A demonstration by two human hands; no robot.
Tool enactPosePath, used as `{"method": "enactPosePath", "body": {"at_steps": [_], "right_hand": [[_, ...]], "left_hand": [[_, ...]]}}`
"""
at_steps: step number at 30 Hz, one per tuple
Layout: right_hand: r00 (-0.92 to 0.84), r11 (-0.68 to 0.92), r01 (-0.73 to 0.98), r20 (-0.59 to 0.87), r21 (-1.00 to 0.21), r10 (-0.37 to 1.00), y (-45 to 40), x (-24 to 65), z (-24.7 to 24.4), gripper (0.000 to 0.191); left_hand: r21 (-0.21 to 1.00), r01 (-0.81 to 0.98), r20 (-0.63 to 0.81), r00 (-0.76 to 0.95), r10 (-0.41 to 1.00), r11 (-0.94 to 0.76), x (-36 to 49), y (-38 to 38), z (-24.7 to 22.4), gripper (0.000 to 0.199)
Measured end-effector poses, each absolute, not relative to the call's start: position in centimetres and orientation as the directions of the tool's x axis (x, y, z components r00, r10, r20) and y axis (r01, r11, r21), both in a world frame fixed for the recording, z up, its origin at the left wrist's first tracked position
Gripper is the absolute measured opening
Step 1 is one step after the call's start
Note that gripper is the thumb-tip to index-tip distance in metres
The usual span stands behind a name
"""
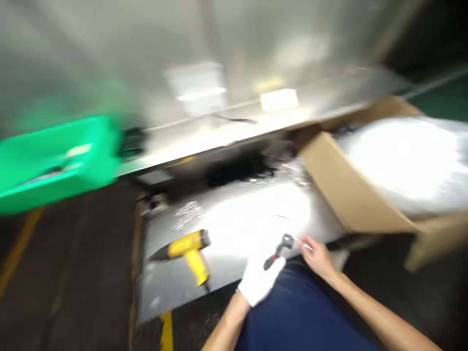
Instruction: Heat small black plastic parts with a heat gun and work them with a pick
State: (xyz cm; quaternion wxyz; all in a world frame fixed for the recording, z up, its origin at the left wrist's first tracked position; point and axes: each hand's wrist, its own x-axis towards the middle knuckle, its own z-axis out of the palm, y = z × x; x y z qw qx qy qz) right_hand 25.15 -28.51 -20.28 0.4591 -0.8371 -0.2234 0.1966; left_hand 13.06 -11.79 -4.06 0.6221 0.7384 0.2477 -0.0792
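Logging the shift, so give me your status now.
Left hand gloved, holding small grey tool; right hand bare, fingers at its tip. Heat gun left on steel bench, box right.

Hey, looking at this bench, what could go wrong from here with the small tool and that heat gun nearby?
The bare right hand has no protection, unlike the gloved left hand holding the small gray tool, so a sharp edge could nick it. The yellow heat gun lies on its side on the steel table, near the edge, and might get knocked off. If it is hot, which the picture can't show, the cardboard box beside it might scorch.
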Motion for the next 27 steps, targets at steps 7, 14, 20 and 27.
{"method": "enactPosePath", "body": {"at_steps": [7, 14, 20, 27], "right_hand": [[0.925, -0.607, -0.365, -0.347, -0.706, -0.153, -42.5, 19.4, -22.0, 0.024], [0.767, -0.391, -0.627, -0.445, -0.674, -0.463, -44.0, 12.7, -23.4, 0.023], [0.683, -0.311, -0.697, -0.466, -0.646, -0.563, -43.8, 12.7, -23.5, 0.025], [0.765, -0.387, -0.624, -0.430, -0.679, -0.480, -45.4, 16.9, -23.8, 0.026]], "left_hand": [[0.754, 0.645, -0.642, 0.684, -0.347, -0.124, 27.0, -17.6, -14.0, 0.037], [0.304, 0.892, -0.833, 0.079, -0.547, -0.334, 32.1, -24.9, -21.0, 0.027], [0.048, 0.917, -0.731, -0.238, -0.640, -0.396, 33.8, -26.3, -24.4, 0.032], [0.101, 0.969, -0.778, -0.063, -0.625, -0.223, 31.8, -24.0, -22.9, 0.043]]}}
